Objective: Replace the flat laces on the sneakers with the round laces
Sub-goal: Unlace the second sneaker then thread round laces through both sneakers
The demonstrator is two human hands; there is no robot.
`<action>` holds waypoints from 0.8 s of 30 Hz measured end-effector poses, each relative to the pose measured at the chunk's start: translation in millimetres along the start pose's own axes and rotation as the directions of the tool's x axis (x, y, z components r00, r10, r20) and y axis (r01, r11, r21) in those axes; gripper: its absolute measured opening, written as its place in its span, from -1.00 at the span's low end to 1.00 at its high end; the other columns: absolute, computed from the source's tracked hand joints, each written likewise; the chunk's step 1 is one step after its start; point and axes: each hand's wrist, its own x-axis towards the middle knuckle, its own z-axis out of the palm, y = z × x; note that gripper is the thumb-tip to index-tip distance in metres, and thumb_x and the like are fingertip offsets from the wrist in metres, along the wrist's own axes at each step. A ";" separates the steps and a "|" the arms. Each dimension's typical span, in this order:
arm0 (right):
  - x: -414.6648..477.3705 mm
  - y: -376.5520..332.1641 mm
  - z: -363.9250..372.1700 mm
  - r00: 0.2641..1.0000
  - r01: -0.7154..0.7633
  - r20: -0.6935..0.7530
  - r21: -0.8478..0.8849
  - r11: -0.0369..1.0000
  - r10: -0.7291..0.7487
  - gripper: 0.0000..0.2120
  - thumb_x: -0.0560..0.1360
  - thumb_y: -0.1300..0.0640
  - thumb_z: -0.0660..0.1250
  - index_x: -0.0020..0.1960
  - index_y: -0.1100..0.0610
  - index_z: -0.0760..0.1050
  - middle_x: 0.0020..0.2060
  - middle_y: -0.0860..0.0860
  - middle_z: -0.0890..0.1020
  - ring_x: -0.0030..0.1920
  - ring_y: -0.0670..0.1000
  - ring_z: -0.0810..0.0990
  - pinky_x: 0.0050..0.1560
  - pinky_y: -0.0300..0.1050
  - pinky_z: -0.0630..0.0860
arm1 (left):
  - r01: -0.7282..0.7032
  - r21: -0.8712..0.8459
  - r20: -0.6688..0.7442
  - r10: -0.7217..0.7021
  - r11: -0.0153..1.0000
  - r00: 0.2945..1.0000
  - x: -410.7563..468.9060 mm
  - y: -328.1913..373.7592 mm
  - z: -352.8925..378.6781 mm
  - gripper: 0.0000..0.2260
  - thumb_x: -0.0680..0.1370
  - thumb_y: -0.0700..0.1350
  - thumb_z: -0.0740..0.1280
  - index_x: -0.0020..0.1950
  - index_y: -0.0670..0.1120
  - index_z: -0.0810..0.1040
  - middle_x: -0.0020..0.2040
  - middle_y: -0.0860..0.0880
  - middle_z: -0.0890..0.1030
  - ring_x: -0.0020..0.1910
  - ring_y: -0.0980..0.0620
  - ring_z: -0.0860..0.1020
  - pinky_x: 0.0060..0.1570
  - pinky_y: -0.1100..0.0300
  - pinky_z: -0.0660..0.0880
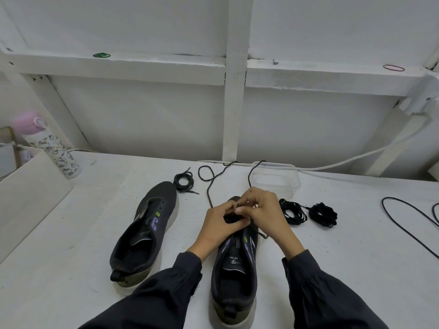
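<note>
On the desk (332, 269) the left sneaker (147, 224) lies with bare eyelets. The right sneaker (234, 288) is only at its front eyelets, so I judge the task less than half done. The clear plastic container (289, 176) behind seems to hold nothing. The left hand (219, 224) and right hand (263, 210) are together, pinching the round lace (209, 188). A coiled lace (183, 181) waits near the left sneaker. Two black bundles (294, 213), probably the flat laces, lie aside.

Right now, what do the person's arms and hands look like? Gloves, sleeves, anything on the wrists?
No gloves: left hand and right hand are bare, no ring or watch showing. The left sleeve and right sleeve are long, dark, loose fabric, gathered at the cuffs. No markings visible.
</note>
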 end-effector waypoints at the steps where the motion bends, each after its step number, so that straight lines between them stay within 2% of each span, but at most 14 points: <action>1: 2.0 -3.9 -1.2 1.000 -0.010 -0.002 0.058 0.998 0.010 -0.86 0.34 0.40 0.48 -0.28 0.19 0.61 -0.37 -0.02 0.58 -0.43 -0.18 0.53 -0.35 -0.31 0.43 | 0.000 0.004 0.005 0.000 1.000 1.000 0.2 -0.8 0.5 -0.84 0.42 -0.17 0.52 -0.04 -0.06 0.63 -0.15 0.05 0.69 -0.09 0.13 0.65 0.01 0.20 0.56; 3: 7.5 -13.4 -7.3 1.000 -0.016 -0.014 0.179 0.984 0.019 -0.85 0.35 0.45 0.45 -0.27 0.25 0.57 -0.40 0.07 0.60 -0.50 -0.05 0.53 -0.42 -0.21 0.48 | -0.004 0.022 0.013 0.003 1.000 1.000 0.2 -1.4 1.0 -0.81 0.42 -0.15 0.52 0.01 -0.05 0.63 -0.12 0.05 0.70 -0.06 0.12 0.66 0.07 0.20 0.56; 5: 15.0 -28.0 -16.8 0.999 0.013 -0.037 0.268 0.963 -0.003 -0.85 0.37 0.48 0.43 -0.26 0.27 0.56 -0.37 0.12 0.61 -0.49 0.01 0.54 -0.42 -0.18 0.52 | 0.004 0.026 0.009 -0.004 1.000 1.000 0.6 -1.5 1.1 -0.83 0.42 -0.15 0.51 -0.02 -0.04 0.63 -0.13 0.05 0.70 -0.06 0.11 0.66 0.09 0.20 0.55; 9: 36.2 -69.4 -37.8 0.990 0.131 -0.094 0.394 0.910 -0.102 -0.78 0.39 0.52 0.38 -0.28 0.24 0.55 -0.41 0.04 0.62 -0.51 -0.02 0.56 -0.40 -0.20 0.57 | 0.024 0.014 -0.006 -0.024 1.000 1.000 -0.3 -4.4 2.2 -0.86 0.41 -0.17 0.52 -0.06 -0.06 0.64 -0.15 0.03 0.70 -0.09 0.09 0.65 0.07 0.22 0.55; 13: 67.5 -94.5 -56.2 0.957 0.229 -0.275 0.529 0.817 -0.090 -0.86 0.42 0.49 0.37 -0.19 0.28 0.56 -0.33 0.12 0.61 -0.46 0.00 0.57 -0.36 -0.20 0.59 | 0.049 0.009 0.011 -0.049 0.999 0.999 0.7 -5.6 1.2 -0.85 0.42 -0.13 0.52 -0.04 -0.03 0.65 -0.13 0.01 0.70 -0.07 0.11 0.65 0.07 0.25 0.55; 15: 77.3 -91.6 -54.3 0.953 0.211 -0.300 0.544 0.812 -0.047 -0.88 0.45 0.47 0.37 -0.16 0.29 0.56 -0.30 0.13 0.61 -0.43 -0.01 0.59 -0.29 -0.18 0.62 | 0.059 0.008 0.021 -0.059 0.998 0.998 1.7 -6.2 -0.5 -0.88 0.45 -0.12 0.51 -0.04 -0.02 0.66 -0.12 0.01 0.70 -0.06 0.11 0.64 0.07 0.23 0.55; 17: 79.9 -80.5 -47.9 0.970 0.121 -0.241 0.563 0.817 0.022 -0.89 0.47 0.46 0.35 -0.13 0.29 0.57 -0.25 0.14 0.62 -0.38 0.00 0.62 -0.24 -0.18 0.65 | 0.058 -0.003 0.035 -0.058 0.998 0.998 2.4 -5.9 -1.3 -0.93 0.50 -0.11 0.46 -0.03 -0.02 0.66 -0.14 0.01 0.71 -0.06 0.09 0.65 0.09 0.18 0.55; 19: 77.4 -64.0 -45.3 0.985 -0.035 -0.128 0.499 0.866 0.113 -0.78 0.47 0.44 0.36 0.11 0.30 0.54 -0.07 0.18 0.59 -0.26 0.05 0.63 -0.25 -0.18 0.65 | 0.059 -0.016 0.049 -0.059 0.998 0.997 1.8 -4.1 -1.2 -0.95 0.54 -0.11 0.40 -0.02 -0.05 0.64 -0.17 0.01 0.71 -0.06 0.10 0.65 0.10 0.17 0.54; 21: 68.4 -44.5 -48.8 0.975 -0.208 -0.009 0.297 0.932 0.220 -0.56 0.48 0.32 0.41 0.33 0.27 0.42 0.04 0.17 0.56 -0.19 0.08 0.62 -0.34 -0.15 0.64 | 0.049 0.003 0.045 -0.049 0.999 0.998 1.8 -3.2 -0.5 -0.94 0.56 -0.10 0.39 -0.02 -0.05 0.63 -0.19 0.02 0.71 -0.06 0.12 0.65 0.10 0.17 0.53; 22: 61.9 -34.7 -51.1 0.962 -0.273 0.043 0.156 0.949 0.270 -0.57 0.50 0.21 0.43 0.32 0.26 0.43 0.02 0.16 0.58 -0.20 0.08 0.63 -0.38 -0.14 0.61 | 0.046 0.009 0.041 -0.046 0.999 0.998 1.6 -2.9 0.0 -0.94 0.56 -0.10 0.39 -0.02 -0.05 0.63 -0.19 0.03 0.71 -0.06 0.12 0.65 0.10 0.16 0.52; 24: 44.8 -17.8 -50.8 0.910 -0.354 0.188 -0.111 0.929 0.369 -0.63 0.51 -0.03 0.40 0.11 0.26 0.57 -0.09 0.15 0.65 -0.29 0.06 0.65 -0.41 -0.15 0.56 | 0.044 0.011 0.034 -0.045 0.999 0.998 2.0 -3.9 1.0 -0.94 0.56 -0.10 0.39 -0.03 -0.06 0.63 -0.19 0.04 0.71 -0.07 0.12 0.65 0.09 0.14 0.52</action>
